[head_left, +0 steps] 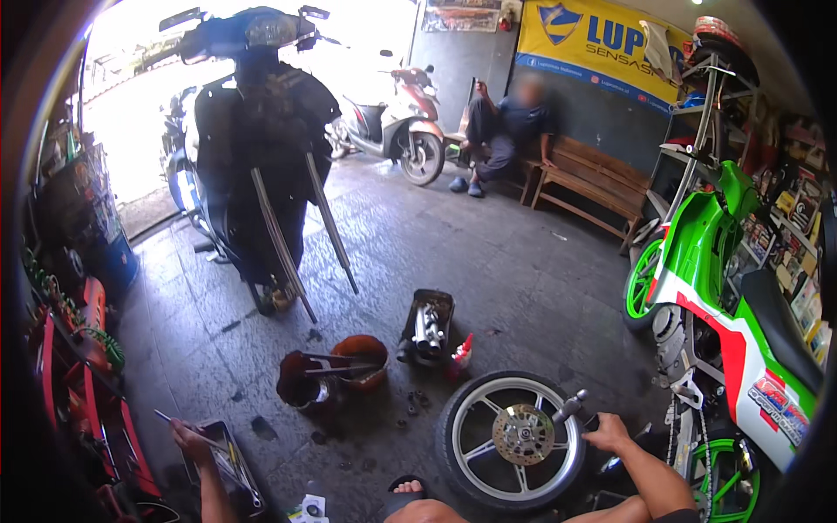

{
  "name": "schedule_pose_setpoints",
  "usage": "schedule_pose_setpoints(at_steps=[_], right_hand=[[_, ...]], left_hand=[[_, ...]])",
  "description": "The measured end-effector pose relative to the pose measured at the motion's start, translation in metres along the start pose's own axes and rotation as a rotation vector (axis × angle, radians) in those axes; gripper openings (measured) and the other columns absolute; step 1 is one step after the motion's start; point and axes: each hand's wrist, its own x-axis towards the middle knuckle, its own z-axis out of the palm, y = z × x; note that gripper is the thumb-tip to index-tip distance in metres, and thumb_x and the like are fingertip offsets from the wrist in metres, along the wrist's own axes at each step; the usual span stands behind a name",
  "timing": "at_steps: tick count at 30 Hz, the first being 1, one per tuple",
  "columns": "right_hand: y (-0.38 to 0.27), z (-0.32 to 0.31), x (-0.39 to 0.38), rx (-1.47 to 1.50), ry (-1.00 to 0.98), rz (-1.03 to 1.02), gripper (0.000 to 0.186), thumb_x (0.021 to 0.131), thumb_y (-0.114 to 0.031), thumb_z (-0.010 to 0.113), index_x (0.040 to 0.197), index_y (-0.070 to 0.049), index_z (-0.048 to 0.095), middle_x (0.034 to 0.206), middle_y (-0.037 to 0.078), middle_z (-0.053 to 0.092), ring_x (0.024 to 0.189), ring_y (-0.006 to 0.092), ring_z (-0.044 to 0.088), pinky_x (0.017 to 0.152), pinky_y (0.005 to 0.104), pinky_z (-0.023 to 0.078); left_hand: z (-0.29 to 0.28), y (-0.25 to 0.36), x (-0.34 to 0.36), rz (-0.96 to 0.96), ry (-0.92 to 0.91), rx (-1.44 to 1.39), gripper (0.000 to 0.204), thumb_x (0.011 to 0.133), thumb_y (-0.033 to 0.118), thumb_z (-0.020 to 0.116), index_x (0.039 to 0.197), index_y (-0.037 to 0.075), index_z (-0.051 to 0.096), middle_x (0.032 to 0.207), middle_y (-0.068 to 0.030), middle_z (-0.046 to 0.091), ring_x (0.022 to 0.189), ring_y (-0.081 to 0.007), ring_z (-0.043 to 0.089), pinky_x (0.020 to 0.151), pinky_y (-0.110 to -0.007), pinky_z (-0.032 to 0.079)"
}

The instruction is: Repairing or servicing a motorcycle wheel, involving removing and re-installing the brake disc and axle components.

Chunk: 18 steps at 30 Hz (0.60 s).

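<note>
My right hand (pixel 608 432) grips a hammer (pixel 571 407), its metal head out over the right edge of a motorcycle wheel (pixel 465 446). The wheel lies flat on the floor, with a white rim, black tyre and drilled brake disc (pixel 523 434) facing up. At lower left, my left hand (pixel 192 441) is closed around a slim rod-like tool (pixel 163 416); its exact kind is unclear. Below that hand sits a tray (pixel 214 429) with several long metal tools in it.
Two open containers (pixel 364 347), a box of metal parts (pixel 427 324) and a red bottle (pixel 463 352) stand ahead. A dark motorcycle (pixel 253 113) without its front wheel is behind. A green motorcycle (pixel 697 253) stands at right, red racks (pixel 91 392) at left. Someone (pixel 510 122) sits on a bench.
</note>
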Motion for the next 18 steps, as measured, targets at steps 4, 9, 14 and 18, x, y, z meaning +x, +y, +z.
schedule_pose_setpoints(at_steps=[4,9,14,18], right_hand=[[-0.034,-0.008,-0.006,-0.087,0.023,0.162,0.049,0.067,-0.038,0.079,0.103,-0.005,0.072,0.101,0.022,0.072,0.099,0.0397,0.068,0.086,0.0463,0.054],[-0.047,-0.017,-0.009,0.117,0.030,0.177,0.053,0.066,-0.038,0.082,0.105,-0.003,0.073,0.107,0.020,0.072,0.102,0.0347,0.069,0.088,0.0425,0.053],[-0.029,-0.014,-0.018,0.135,-0.155,0.182,0.059,0.071,-0.039,0.081,0.113,0.000,0.070,0.108,0.023,0.071,0.105,0.0336,0.068,0.091,0.0404,0.052],[-0.010,-0.024,-0.036,0.201,-0.048,0.116,0.060,0.077,-0.040,0.078,0.116,0.004,0.066,0.111,0.024,0.070,0.108,0.0346,0.067,0.095,0.0406,0.051]], left_hand=[[-0.026,0.120,0.032,0.006,-0.186,-0.403,0.019,0.091,0.012,0.056,0.107,0.002,0.055,0.084,-0.0129,0.055,0.072,-0.0296,0.055,0.069,-0.042,0.046],[-0.071,0.301,-0.015,0.373,-0.413,-0.430,0.012,0.088,0.014,0.064,0.093,0.004,0.063,0.080,-0.0165,0.063,0.073,-0.0336,0.063,0.064,-0.045,0.048],[-0.098,0.415,-0.044,0.272,-0.759,-0.515,0.022,0.095,0.026,0.059,0.100,0.005,0.065,0.082,-0.0219,0.067,0.079,-0.0400,0.068,0.069,-0.046,0.053],[-0.106,0.468,-0.061,0.344,-0.841,-0.672,0.025,0.098,0.029,0.058,0.108,0.007,0.065,0.088,-0.0198,0.069,0.084,-0.0391,0.069,0.073,-0.045,0.053]])
